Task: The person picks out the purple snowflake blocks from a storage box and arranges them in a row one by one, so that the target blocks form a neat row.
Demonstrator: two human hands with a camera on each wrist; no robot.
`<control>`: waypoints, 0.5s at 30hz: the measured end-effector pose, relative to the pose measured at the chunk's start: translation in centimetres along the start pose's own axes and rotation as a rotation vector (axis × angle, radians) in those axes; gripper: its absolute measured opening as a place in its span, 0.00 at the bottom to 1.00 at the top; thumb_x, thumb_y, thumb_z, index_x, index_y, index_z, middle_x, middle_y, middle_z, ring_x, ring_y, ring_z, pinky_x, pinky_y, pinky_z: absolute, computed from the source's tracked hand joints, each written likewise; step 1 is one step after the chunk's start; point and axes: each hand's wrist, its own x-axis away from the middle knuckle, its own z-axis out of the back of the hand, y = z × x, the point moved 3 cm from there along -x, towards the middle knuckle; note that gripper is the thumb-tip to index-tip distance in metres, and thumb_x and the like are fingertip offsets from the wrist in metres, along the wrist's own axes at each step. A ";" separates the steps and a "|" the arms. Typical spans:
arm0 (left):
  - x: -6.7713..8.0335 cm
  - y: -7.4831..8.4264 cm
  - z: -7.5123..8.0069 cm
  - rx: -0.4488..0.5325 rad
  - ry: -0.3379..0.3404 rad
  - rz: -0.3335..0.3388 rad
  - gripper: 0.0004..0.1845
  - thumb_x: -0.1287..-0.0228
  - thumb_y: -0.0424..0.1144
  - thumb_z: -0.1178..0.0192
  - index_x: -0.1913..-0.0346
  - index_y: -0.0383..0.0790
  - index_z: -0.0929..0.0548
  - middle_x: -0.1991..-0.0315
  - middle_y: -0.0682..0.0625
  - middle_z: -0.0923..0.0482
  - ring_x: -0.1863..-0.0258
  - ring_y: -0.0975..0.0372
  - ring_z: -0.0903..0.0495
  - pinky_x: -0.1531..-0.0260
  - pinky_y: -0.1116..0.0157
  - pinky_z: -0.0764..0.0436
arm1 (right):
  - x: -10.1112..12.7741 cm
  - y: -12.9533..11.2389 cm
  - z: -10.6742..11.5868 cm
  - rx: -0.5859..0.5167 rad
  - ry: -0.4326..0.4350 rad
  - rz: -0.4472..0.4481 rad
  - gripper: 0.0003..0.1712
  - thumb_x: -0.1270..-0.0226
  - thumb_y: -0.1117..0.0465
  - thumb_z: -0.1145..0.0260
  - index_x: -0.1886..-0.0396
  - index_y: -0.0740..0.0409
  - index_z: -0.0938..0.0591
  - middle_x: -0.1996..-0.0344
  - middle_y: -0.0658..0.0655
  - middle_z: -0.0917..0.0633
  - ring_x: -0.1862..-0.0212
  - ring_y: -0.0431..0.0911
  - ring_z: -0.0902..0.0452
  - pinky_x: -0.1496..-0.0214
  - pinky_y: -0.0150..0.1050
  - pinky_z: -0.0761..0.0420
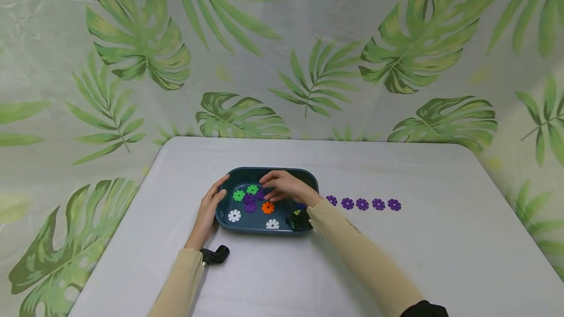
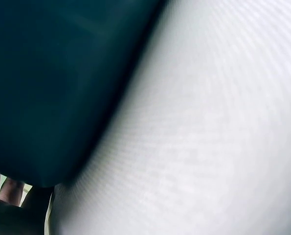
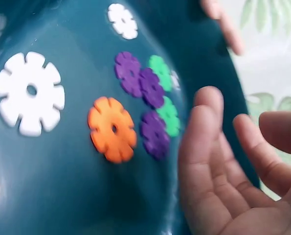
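Observation:
A dark teal tray [image 1: 253, 229] lies on the table with flower-shaped plastic discs in it. My left hand [image 1: 209, 209] holds the tray at its left rim, fingertips over the edge. Above the tray's middle hovers my right hand [image 1: 286, 186], fingers loosely bent, nothing between them. Below it in the right wrist view lie an orange disc [image 3: 112, 129], a large white disc [image 3: 30, 93], a purple disc [image 3: 155, 134] and a green disc [image 3: 168, 116]. The purple and green ones cluster together. My right wrist partly hides the tray's right end.
To the right of the tray, several purple discs [image 1: 362, 204] stand in a row on the white table [image 1: 440, 248]. A leaf-patterned cloth [image 1: 326, 13] hangs behind the table. A black wrist camera [image 1: 216, 255] sits on my left wrist.

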 end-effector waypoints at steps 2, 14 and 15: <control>0.2 0.6 -0.1 -0.013 -0.009 0.002 0.23 0.24 0.34 0.57 0.29 0.38 0.37 0.28 0.47 0.44 0.28 0.58 0.52 0.31 0.55 0.53 | -0.8 0.3 -0.7 -0.023 0.002 -0.038 0.18 0.26 0.67 0.50 0.41 0.71 0.29 0.41 0.68 0.28 0.56 0.58 0.19 0.53 0.45 0.19; 0.4 1.0 -0.2 -0.009 -0.012 0.010 0.23 0.24 0.35 0.56 0.29 0.40 0.36 0.28 0.48 0.44 0.28 0.59 0.51 0.31 0.57 0.53 | -1.9 0.6 -2.0 -0.017 0.018 -0.117 0.18 0.29 0.74 0.53 0.42 0.74 0.29 0.46 0.67 0.27 0.60 0.54 0.21 0.49 0.45 0.21; 0.4 0.9 -0.1 -0.007 -0.013 0.007 0.23 0.24 0.35 0.56 0.29 0.40 0.36 0.28 0.48 0.44 0.28 0.59 0.51 0.31 0.57 0.53 | -2.0 0.5 -1.9 0.004 0.028 -0.112 0.18 0.29 0.75 0.52 0.43 0.74 0.28 0.49 0.66 0.26 0.63 0.52 0.21 0.51 0.44 0.20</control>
